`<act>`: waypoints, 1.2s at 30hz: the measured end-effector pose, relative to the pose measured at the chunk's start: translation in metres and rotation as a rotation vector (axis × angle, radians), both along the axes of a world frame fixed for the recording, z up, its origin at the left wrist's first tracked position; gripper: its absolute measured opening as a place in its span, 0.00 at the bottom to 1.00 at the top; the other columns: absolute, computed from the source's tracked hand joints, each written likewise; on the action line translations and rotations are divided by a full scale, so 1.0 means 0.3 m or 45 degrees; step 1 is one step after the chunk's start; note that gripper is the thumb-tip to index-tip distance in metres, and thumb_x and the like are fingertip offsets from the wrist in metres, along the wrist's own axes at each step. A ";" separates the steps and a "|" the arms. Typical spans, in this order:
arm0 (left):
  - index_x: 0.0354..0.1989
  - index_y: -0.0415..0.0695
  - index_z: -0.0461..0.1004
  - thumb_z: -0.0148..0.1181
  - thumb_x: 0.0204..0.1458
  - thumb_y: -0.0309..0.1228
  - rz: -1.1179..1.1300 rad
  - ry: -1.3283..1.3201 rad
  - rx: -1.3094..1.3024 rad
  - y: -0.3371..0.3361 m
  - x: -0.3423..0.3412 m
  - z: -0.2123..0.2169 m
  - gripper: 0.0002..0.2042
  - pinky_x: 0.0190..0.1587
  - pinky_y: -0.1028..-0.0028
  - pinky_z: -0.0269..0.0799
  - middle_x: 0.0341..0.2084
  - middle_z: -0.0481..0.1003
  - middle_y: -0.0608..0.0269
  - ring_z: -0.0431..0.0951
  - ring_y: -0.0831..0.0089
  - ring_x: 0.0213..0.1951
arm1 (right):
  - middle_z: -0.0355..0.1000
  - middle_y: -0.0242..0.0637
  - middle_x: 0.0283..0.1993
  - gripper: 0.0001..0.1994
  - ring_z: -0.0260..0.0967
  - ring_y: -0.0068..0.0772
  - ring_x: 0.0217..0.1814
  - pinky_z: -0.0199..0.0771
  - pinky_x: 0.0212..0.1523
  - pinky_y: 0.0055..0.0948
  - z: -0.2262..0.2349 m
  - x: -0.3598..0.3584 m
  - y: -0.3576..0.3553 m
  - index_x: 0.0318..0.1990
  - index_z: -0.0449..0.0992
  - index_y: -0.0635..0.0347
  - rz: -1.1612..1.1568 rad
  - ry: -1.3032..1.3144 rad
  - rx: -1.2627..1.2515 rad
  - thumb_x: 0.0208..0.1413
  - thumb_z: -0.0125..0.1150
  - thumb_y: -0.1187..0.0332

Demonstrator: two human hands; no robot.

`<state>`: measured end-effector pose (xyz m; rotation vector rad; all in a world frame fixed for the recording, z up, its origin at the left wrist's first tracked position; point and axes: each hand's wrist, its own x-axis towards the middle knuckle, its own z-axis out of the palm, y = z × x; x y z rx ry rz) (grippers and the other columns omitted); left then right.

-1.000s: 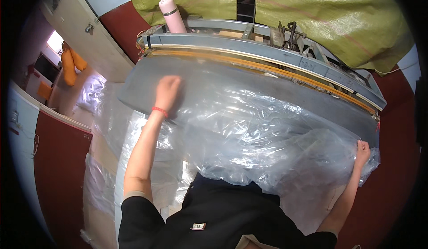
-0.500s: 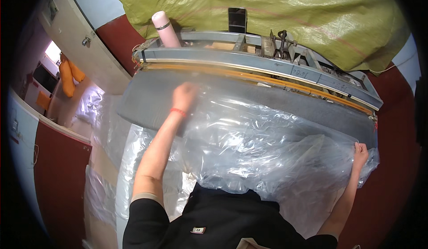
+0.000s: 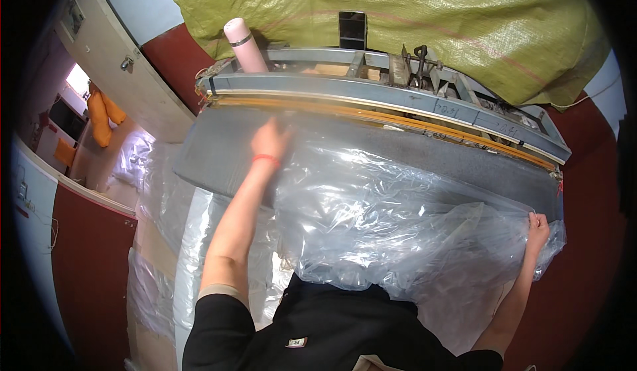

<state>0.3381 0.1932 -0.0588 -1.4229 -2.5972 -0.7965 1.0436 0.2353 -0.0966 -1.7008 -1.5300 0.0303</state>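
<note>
A big clear plastic sheet (image 3: pixel 411 218) lies crumpled over the grey bed (image 3: pixel 219 152) of a long sealer (image 3: pixel 385 99), its far edge just short of the orange sealing bar (image 3: pixel 398 115). The left hand (image 3: pixel 271 139) rests flat on the sheet's far left part, near the bar, fingers spread and gripping nothing — it presses the film down. The right hand (image 3: pixel 536 228) is closed on the sheet's right edge, well away from the left, at the bed's right end, pulling it taut; how many layers it pinches is hard to tell through the glare.

The step in hand looks like spreading the film square to the bar. To do it well, I judge, the left palm should slide outward along the bar while the right keeps steady tension, so wrinkles run out toward the edge — not bunch in the middle.

Behind the sealer stand a pink flask (image 3: pixel 242 42) and a dark phone (image 3: pixel 352 29), against a yellow-green tarp (image 3: pixel 398 12).
</note>
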 end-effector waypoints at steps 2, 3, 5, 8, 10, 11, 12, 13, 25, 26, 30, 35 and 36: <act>0.38 0.46 0.73 0.63 0.38 0.41 0.009 0.007 0.008 0.006 0.011 -0.002 0.19 0.33 0.67 0.70 0.24 0.75 0.58 0.76 0.62 0.31 | 0.55 0.23 0.17 0.11 0.49 0.15 0.21 0.54 0.21 0.19 0.000 0.006 -0.001 0.21 0.66 0.64 -0.004 -0.003 0.007 0.49 0.59 0.69; 0.39 0.47 0.73 0.63 0.38 0.41 0.021 -0.011 0.028 0.001 0.015 0.000 0.18 0.34 0.67 0.70 0.24 0.76 0.59 0.76 0.62 0.31 | 0.55 0.23 0.17 0.11 0.49 0.15 0.21 0.54 0.21 0.19 -0.001 0.000 0.004 0.21 0.66 0.64 -0.001 0.014 0.013 0.49 0.59 0.69; 0.39 0.47 0.74 0.63 0.39 0.40 0.038 -0.029 0.047 -0.004 -0.002 -0.012 0.18 0.34 0.67 0.70 0.24 0.76 0.60 0.76 0.63 0.32 | 0.55 0.24 0.17 0.11 0.49 0.15 0.21 0.54 0.21 0.19 -0.005 -0.001 0.011 0.21 0.66 0.64 0.007 0.030 0.019 0.49 0.59 0.69; 0.36 0.46 0.75 0.62 0.39 0.38 -0.022 -0.019 0.052 -0.001 -0.053 -0.056 0.15 0.34 0.68 0.70 0.23 0.76 0.61 0.76 0.64 0.31 | 0.59 0.29 0.17 0.10 0.53 0.18 0.21 0.58 0.23 0.22 -0.021 0.029 0.024 0.24 0.68 0.64 0.008 0.022 0.002 0.48 0.60 0.67; 0.31 0.44 0.75 0.62 0.40 0.36 -0.028 -0.097 0.025 0.008 -0.058 -0.068 0.12 0.32 0.69 0.69 0.23 0.76 0.60 0.76 0.64 0.29 | 0.60 0.26 0.18 0.11 0.53 0.17 0.22 0.58 0.24 0.20 -0.033 0.054 0.030 0.23 0.68 0.65 0.028 0.095 0.015 0.49 0.60 0.68; 0.31 0.44 0.75 0.62 0.40 0.36 -0.035 -0.101 0.022 0.012 -0.053 -0.071 0.12 0.32 0.69 0.69 0.23 0.76 0.60 0.76 0.64 0.29 | 0.60 0.26 0.18 0.11 0.53 0.17 0.22 0.58 0.24 0.20 -0.031 0.055 0.028 0.23 0.68 0.65 0.020 0.091 0.013 0.49 0.60 0.68; 0.30 0.43 0.74 0.60 0.41 0.35 -0.058 -0.094 0.027 0.018 -0.048 -0.073 0.10 0.31 0.70 0.69 0.24 0.75 0.58 0.76 0.64 0.29 | 0.61 0.25 0.18 0.11 0.54 0.16 0.22 0.58 0.24 0.19 -0.027 0.055 0.036 0.23 0.69 0.64 0.028 0.121 0.049 0.49 0.59 0.67; 0.29 0.42 0.73 0.59 0.42 0.33 -0.084 -0.088 0.033 0.026 -0.042 -0.075 0.09 0.30 0.70 0.69 0.25 0.75 0.57 0.76 0.65 0.28 | 0.62 0.24 0.18 0.11 0.54 0.15 0.23 0.58 0.24 0.18 -0.020 0.055 0.048 0.23 0.70 0.63 0.035 0.149 0.085 0.50 0.59 0.66; 0.24 0.41 0.63 0.44 0.52 0.31 0.068 -0.370 0.935 0.179 -0.248 -0.164 0.08 0.26 0.75 0.62 0.16 0.65 0.63 0.65 0.75 0.20 | 0.61 0.24 0.20 0.07 0.54 0.15 0.21 0.56 0.23 0.17 -0.027 -0.242 0.471 0.30 0.71 0.60 0.032 0.523 0.200 0.54 0.53 0.67; 0.27 0.38 0.63 0.43 0.53 0.32 0.090 -0.478 0.866 0.186 -0.243 -0.163 0.10 0.30 0.70 0.65 0.18 0.67 0.57 0.68 0.68 0.22 | 0.61 0.24 0.20 0.07 0.54 0.15 0.21 0.56 0.23 0.17 -0.041 -0.264 0.498 0.29 0.70 0.60 0.093 0.662 0.212 0.54 0.53 0.67; 0.25 0.39 0.64 0.44 0.54 0.35 -0.016 -0.760 0.847 0.225 -0.249 -0.154 0.12 0.26 0.76 0.63 0.16 0.67 0.63 0.65 0.76 0.20 | 0.62 0.25 0.19 0.08 0.55 0.15 0.22 0.58 0.24 0.19 -0.048 -0.289 0.541 0.27 0.69 0.62 -0.013 0.745 0.256 0.51 0.57 0.67; 0.25 0.40 0.64 0.47 0.52 0.34 -0.037 -0.783 0.844 0.235 -0.206 -0.127 0.10 0.22 0.77 0.61 0.14 0.66 0.69 0.63 0.78 0.17 | 0.63 0.25 0.19 0.08 0.55 0.15 0.20 0.56 0.22 0.17 -0.067 -0.284 0.560 0.26 0.68 0.60 -0.124 0.511 0.436 0.49 0.59 0.67; 0.26 0.43 0.63 0.48 0.52 0.32 0.003 -0.839 0.887 0.237 -0.181 -0.113 0.07 0.19 0.80 0.59 0.14 0.65 0.70 0.62 0.81 0.17 | 0.63 0.24 0.19 0.07 0.54 0.13 0.19 0.54 0.20 0.16 -0.060 -0.286 0.555 0.26 0.68 0.59 -0.169 0.511 0.441 0.49 0.58 0.68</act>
